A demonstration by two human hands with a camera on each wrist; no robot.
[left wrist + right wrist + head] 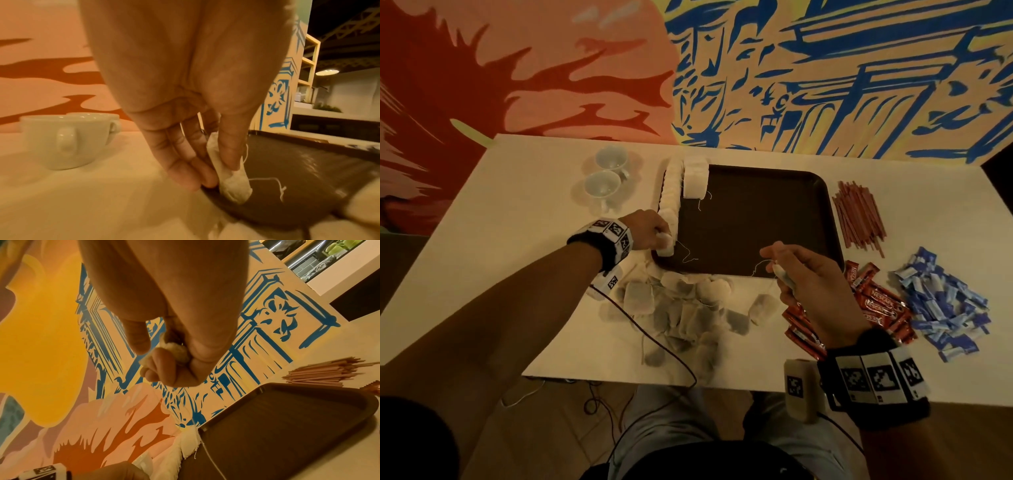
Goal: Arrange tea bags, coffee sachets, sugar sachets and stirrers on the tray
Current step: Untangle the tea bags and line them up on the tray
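Dim warm light, soft shadows, blurred wide-angle edges

Dark brown tray (774, 219), white tea bags (671, 192), red coffee sachets (880, 301), blue-white sugar sachets (941, 305), reddish stirrers (859, 212)

Both forearms were bare, no sleeves. Each wrist wore a black band (873, 380) w/ white blocks carrying black square-code tags; left band (608, 245) same. Thin dark cable (654, 337) ran from left unit. Light grey trousers (688, 421) at bottom.
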